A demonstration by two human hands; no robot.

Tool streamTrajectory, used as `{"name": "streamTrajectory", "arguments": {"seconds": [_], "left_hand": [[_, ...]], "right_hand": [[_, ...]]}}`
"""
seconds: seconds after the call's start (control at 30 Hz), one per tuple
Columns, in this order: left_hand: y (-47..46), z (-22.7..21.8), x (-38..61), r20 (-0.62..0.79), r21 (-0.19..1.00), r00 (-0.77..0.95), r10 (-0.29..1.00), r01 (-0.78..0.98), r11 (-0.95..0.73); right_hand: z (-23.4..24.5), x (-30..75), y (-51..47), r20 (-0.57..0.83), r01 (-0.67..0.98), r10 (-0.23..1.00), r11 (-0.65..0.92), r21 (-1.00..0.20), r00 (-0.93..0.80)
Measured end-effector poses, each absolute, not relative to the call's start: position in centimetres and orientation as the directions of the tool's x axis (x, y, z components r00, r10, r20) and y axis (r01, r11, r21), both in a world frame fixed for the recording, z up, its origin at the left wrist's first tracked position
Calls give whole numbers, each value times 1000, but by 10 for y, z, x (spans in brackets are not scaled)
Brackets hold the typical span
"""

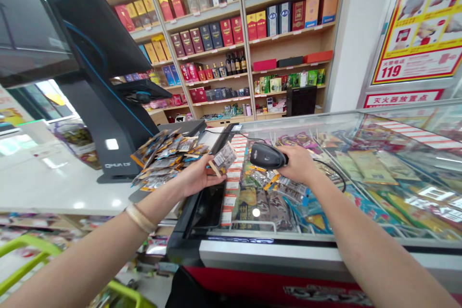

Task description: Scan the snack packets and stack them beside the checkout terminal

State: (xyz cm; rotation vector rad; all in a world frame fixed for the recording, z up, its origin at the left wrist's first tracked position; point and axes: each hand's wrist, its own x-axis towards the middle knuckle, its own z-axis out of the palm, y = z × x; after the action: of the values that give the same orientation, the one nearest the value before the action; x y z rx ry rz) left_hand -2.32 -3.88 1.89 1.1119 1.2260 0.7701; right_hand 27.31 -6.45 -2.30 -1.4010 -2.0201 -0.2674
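- Left hand (200, 173) pinches the small, flat, grey-and-white packet (224, 157): keep its printed face uncovered
- Right hand (298, 164) grips the black plastic handheld scanner (267, 156): aim it squarely

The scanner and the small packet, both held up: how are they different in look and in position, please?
The scanner is black; the packet is mostly greyish with printing. The scanner has a bulky, rounded head; the packet looks flat. The scanner is in the right grip, the packet in the left grip. Each is held single-handed.
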Motion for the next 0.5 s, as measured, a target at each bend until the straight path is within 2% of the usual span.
{"name": "streamTrajectory", "arguments": {"seconds": [0.07, 0.13, 0.33, 0.5], "left_hand": [[-43, 19, -21, -420, 906, 250, 873, 53, 420], [-45, 17, -20, -451, 890, 261, 854, 55, 453], [-43, 11, -21, -492, 870, 282, 823, 120, 479], [-43, 13, -24, -518, 855, 339, 786, 160, 494]], "right_hand": [[-23, 273, -64, 620, 885, 751, 425, -189, -229], [-23, 271, -65, 606, 874, 753, 448, -187, -255], [-21, 266, -69, 580, 839, 754, 504, -207, -309], [-20, 265, -70, 531, 854, 783, 483, -192, -323]]}}
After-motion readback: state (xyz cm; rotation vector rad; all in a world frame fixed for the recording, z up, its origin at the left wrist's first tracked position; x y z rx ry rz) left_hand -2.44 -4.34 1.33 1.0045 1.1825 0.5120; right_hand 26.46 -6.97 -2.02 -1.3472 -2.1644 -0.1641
